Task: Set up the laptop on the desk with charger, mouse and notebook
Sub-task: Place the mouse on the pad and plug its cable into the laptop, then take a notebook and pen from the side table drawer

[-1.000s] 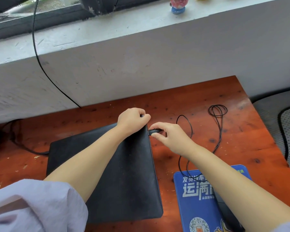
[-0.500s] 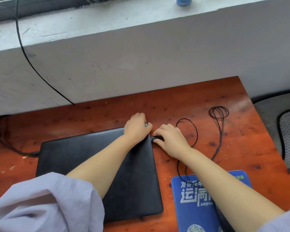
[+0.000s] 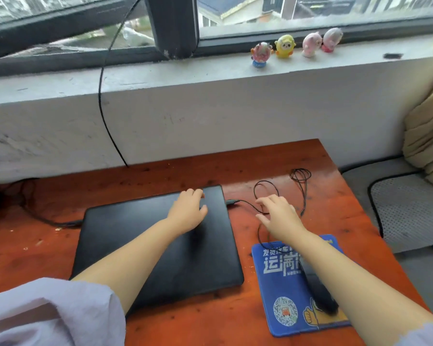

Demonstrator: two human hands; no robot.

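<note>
- Reddish-brown varnished wood is serving as the desk (image 3: 210,320), and its near edge is being overhung by pale lilac sleeves (image 3: 48,313).
- A blue fabric mouse pad (image 3: 285,283) printed with white characters is lying at the near right, and a black mouse (image 3: 320,293) is being carried on it, partly hidden under the right forearm; it is judged to have been set there for easy reach.
- A closed, matt black laptop (image 3: 140,245) is lying flat just left of the pad, and it is being steadied by the left hand (image 3: 188,216), whose fingers are spread loosely on the lid and gripping nothing.
- The right hand (image 3: 280,216) is being held just above the desk with fingers open and empty, beside the thin black mouse cable (image 3: 265,188).
- A small black plug (image 3: 231,202) is being seen at the laptop's right edge; whether it is fully seated cannot be told.
- A thicker black cord (image 3: 55,222), presumably the charger lead, is being run to the laptop's left side.
- No notebook is being seen, so that step is judged not yet done.
- Four small colourful figurines (image 3: 284,47) are being displayed on the grey windowsill (image 3: 160,78) farthest away.
</note>
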